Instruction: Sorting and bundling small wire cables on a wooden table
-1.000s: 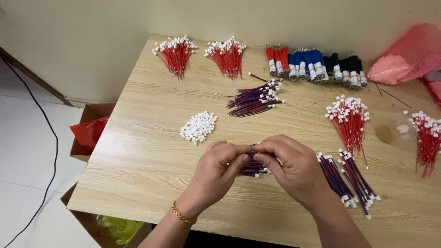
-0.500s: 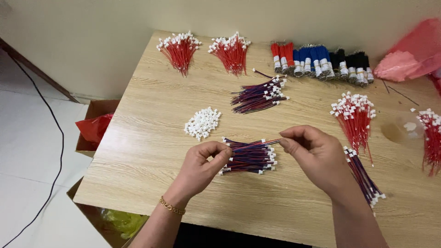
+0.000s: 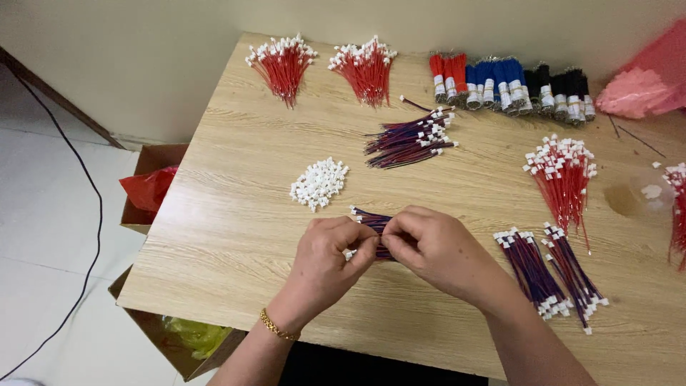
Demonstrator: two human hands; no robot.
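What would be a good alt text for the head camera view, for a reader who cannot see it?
Two bare hands, left hand and right hand, meet over a wooden table and grip a small bundle of purple wires with white connectors. Around them lie a pile of white connectors, bundles of red wires and more purple bundles.

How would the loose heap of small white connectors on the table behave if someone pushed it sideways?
The heap of white connectors would probably scatter, since the pieces lie loose, not tied. They look tiny and plastic, so likely light. On the smooth wooden table they may slide easily.
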